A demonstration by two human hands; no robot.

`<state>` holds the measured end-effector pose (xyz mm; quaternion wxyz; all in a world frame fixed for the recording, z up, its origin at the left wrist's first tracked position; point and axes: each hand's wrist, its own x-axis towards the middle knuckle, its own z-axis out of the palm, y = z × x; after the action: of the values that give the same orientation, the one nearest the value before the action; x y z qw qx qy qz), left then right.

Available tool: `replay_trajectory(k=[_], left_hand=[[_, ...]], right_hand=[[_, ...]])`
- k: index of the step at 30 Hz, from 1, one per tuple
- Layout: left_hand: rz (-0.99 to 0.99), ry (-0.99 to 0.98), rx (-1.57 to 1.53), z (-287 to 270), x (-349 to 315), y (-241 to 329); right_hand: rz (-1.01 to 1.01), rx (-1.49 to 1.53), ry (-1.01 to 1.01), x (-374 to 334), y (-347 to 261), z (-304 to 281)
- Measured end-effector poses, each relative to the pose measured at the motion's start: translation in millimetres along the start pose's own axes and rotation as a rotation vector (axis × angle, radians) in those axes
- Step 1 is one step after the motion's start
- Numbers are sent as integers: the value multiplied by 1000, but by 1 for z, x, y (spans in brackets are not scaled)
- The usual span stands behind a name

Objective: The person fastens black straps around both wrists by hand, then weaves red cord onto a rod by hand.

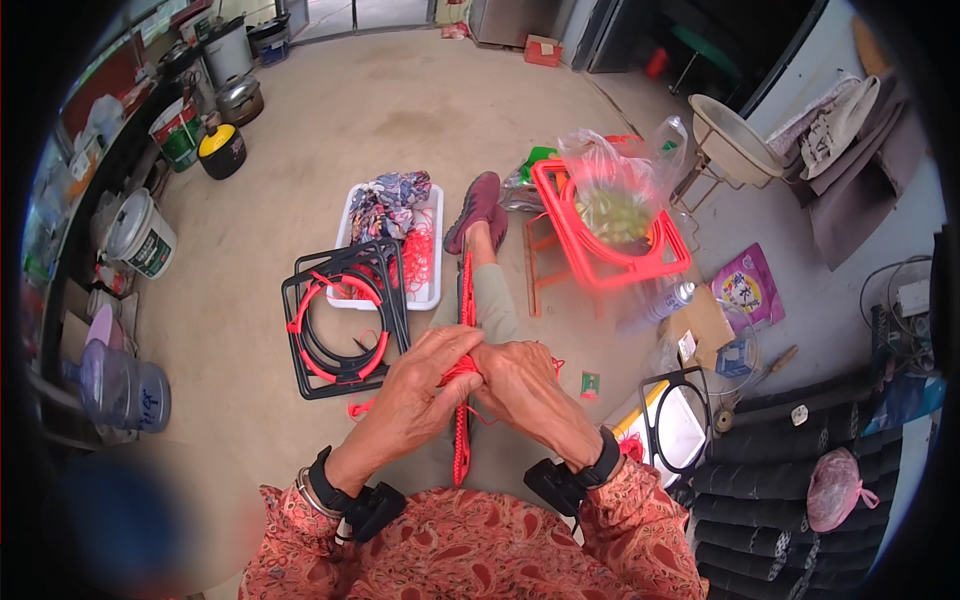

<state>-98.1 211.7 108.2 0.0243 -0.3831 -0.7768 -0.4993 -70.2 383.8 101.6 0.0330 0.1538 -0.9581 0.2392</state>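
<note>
Between my legs a narrow frame (pixel 463 440) stands edge-on, its rim covered with red cord or strip. My left hand (pixel 420 385) is closed at the frame's upper middle, with red cord (pixel 461 370) bunched under its thumb and fingers. Pressed against it from the other side, my right hand (pixel 525 390) is closed with its fingertips hidden behind the left fingers. A loose red end (pixel 360 408) shows left of my left hand. Farther left lie black square frames (pixel 300 345) with a ring inside, partly wrapped in red.
A white tray (pixel 436 275) holds patterned cloth and red cord. Right of my shoe (pixel 478 205), red frames (pixel 640 272) sit on a wooden stool (pixel 535 265) under a clear bag (pixel 610 205). Black rolls (pixel 750 510) lie lower right. Buckets (pixel 142 235) and a water jug (pixel 125 385) line the left.
</note>
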Motion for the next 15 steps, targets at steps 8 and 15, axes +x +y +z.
replay_trajectory(k=[8, 15], left_hand=[[-127, -71, 79, 12, 0, 3], [-217, -60, -69, -1, -5, -6]], right_hand=[[98, 112, 66, -13, 7, 2], [129, 324, 98, -18, 18, -6]])
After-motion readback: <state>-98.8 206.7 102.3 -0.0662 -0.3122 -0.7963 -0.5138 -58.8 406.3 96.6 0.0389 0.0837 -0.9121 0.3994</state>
